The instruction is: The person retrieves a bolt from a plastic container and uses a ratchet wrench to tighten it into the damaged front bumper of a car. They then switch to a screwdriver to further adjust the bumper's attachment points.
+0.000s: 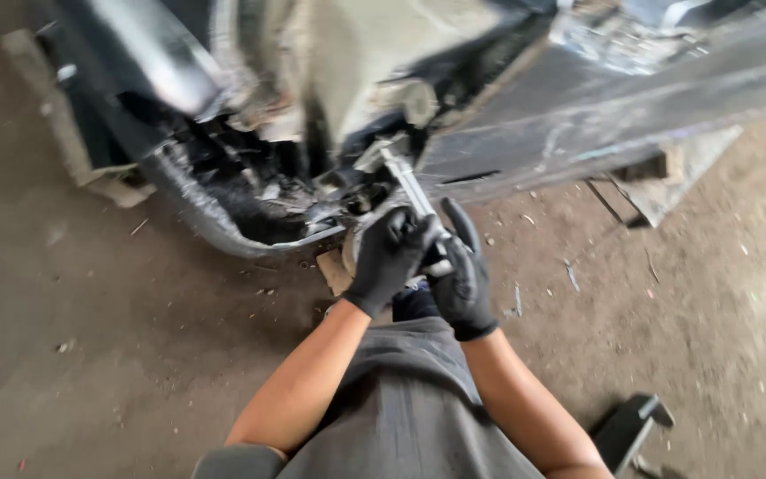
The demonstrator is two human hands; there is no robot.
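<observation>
You kneel on a dusty dirt floor (135,355). Beside the damaged car body (578,98), small debris bits (571,275) lie scattered; a dark flat block (631,430) lies well behind it.

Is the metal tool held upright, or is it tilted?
Tilted: the metal tool slants up-left from both gloved hands, left and right, toward the car underside.

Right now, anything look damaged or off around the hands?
Yes. The car body is stripped, with torn, bent sheet metal hanging loose under it. Left hand and right hand grip a metal tool.
</observation>
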